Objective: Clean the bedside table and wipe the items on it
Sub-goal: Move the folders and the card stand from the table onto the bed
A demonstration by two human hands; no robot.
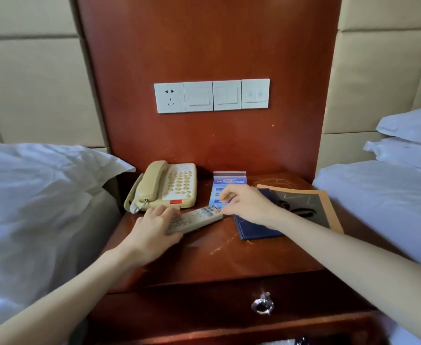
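Observation:
A scratched red-brown bedside table (pixel 229 255) stands between two beds. A beige telephone (pixel 166 188) sits at its back left. In front of it lies a grey remote control (pixel 199 217); my left hand (pixel 154 230) grips its near end, fingers over the buttons and thumb under the front edge. A blue printed card (pixel 220 185) in a clear stand sits at the back middle. My right hand (pixel 248 205) is over its lower part with curled fingers, thumb and forefinger pinching it. The hand hides part of a dark blue folder (pixel 256 230).
A black booklet with an orange border (pixel 311 202) lies at the table's right edge. White beds (pixel 30 200) (pixel 383 195) flank the table closely. A socket and switch panel (pixel 212 95) is on the wooden back panel. The drawer has a metal knob (pixel 263 305).

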